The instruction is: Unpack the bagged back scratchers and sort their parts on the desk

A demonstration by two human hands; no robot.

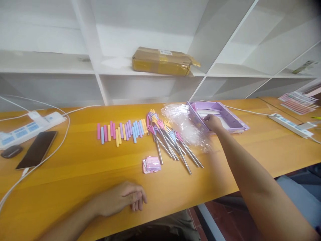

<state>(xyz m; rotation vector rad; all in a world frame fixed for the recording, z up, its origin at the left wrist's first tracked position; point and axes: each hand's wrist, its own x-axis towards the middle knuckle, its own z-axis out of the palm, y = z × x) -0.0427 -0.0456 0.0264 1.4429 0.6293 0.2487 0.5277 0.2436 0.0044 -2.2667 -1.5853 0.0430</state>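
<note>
My right hand (213, 123) reaches to the left side of a purple open-topped tray box (232, 115), its fingers bent down at the inner wall. Whatever those fingers grip is hidden. White paper or card lies in the box. My left hand (129, 197) rests on the table near the front edge, fingers loosely curled with nothing seen in them. Beyond it sits a small stack of pink and purple cards (151, 164). Metal rods with coloured hand-shaped heads (173, 142) lie in a loose pile. Left of them are rows of coloured sticks (122, 130).
Crumpled clear plastic bags (188, 124) lie against the box. A phone (37, 149), a dark mouse-like object (11, 151) and a power strip (31, 129) with cables are on the left. Another power strip (291, 125) is at right. A taped carton (162, 62) stands on the shelf.
</note>
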